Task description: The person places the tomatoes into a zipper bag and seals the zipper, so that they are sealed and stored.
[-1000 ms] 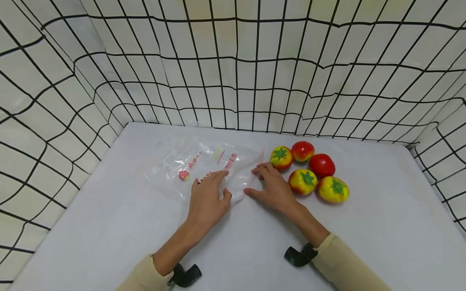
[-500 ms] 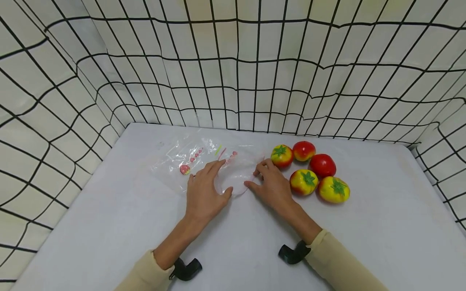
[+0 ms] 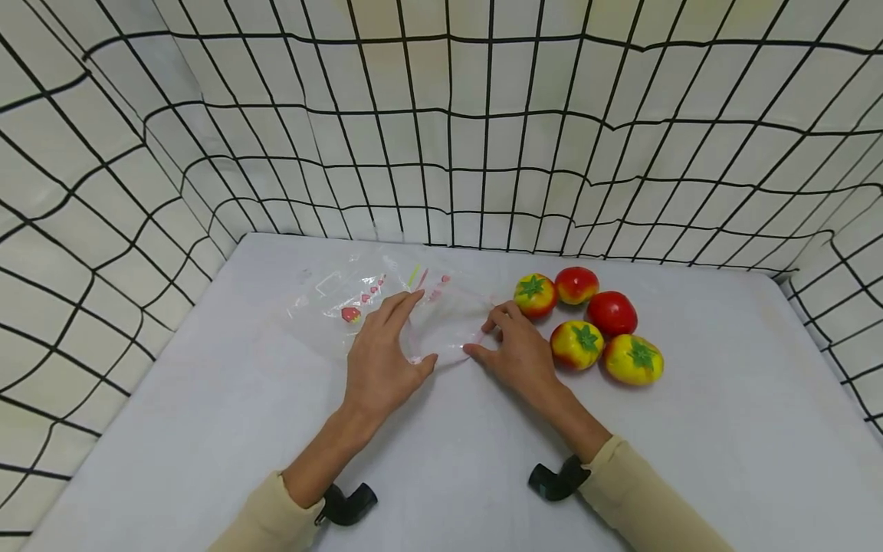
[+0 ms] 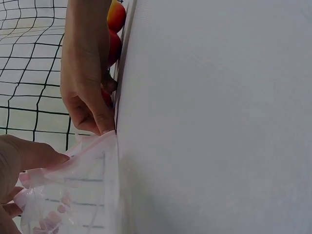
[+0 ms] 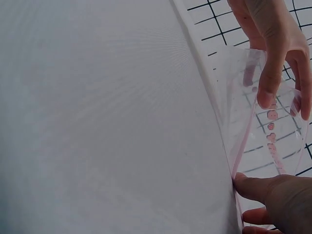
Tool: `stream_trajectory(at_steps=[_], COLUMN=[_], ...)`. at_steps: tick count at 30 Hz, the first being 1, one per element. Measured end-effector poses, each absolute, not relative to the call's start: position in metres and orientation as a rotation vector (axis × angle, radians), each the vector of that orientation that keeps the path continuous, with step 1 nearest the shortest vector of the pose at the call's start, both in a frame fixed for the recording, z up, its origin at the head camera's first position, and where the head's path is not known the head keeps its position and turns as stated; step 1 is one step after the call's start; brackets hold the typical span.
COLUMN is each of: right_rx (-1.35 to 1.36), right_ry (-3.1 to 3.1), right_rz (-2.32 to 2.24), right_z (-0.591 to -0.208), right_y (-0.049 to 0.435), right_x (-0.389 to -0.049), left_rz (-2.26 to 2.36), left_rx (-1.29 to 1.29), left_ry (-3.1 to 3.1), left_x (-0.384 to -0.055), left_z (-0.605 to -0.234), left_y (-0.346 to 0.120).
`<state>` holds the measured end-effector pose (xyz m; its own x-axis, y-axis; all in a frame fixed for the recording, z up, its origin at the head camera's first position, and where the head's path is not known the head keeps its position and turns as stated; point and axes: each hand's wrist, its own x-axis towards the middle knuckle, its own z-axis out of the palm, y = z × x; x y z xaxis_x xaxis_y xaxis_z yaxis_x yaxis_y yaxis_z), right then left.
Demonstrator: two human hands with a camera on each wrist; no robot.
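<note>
A clear zip bag (image 3: 331,307) with pink edging and red strawberry prints lies on the table, its mouth raised and spread between the hands. The left hand (image 3: 382,360) spans the left part of the mouth, thumb and fingers wide apart, touching the rim. In the right wrist view that left hand (image 5: 280,53) has its thumb at the near pink edge and its fingers by the far one. With curled fingers and thumb, the right hand (image 3: 520,353) holds the mouth's right end. Its fingertips meet the bag's corner in the left wrist view, where the right hand (image 4: 87,83) also shows.
Several red and yellow toy fruits, such as a yellow one with a green leaf top (image 3: 632,359) and a plain red one (image 3: 611,313), sit close to the right hand. A black grid net (image 3: 448,115) surrounds the white table (image 3: 469,475) at the back and sides.
The left hand has moved slightly left and away, its thumb and fingers wider apart. The bag's mouth has risen and widened. The right hand has shifted slightly and keeps its hold; the fruits stay put.
</note>
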<state>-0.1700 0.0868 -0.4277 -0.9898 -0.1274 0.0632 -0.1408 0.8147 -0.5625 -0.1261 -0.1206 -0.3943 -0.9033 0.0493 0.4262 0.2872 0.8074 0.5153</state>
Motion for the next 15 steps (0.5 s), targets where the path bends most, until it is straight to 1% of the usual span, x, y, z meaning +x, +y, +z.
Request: stream_trajectory(at_steps=[9,15], right_rx=[0.2,0.203], right_ry=[-2.966,-2.96], right_rz=[0.942,0.967], right_z=[-0.43,-0.43], right_y=[0.089,0.09], right_x=[-0.17,-0.173], left_rz=[-0.846,-0.921], left_rx=[-0.36,-0.379], left_ry=[-2.601,-2.587], left_x=[-0.13,-0.134], left_z=[-0.393,-0.398], left_y=[-0.127,-0.133])
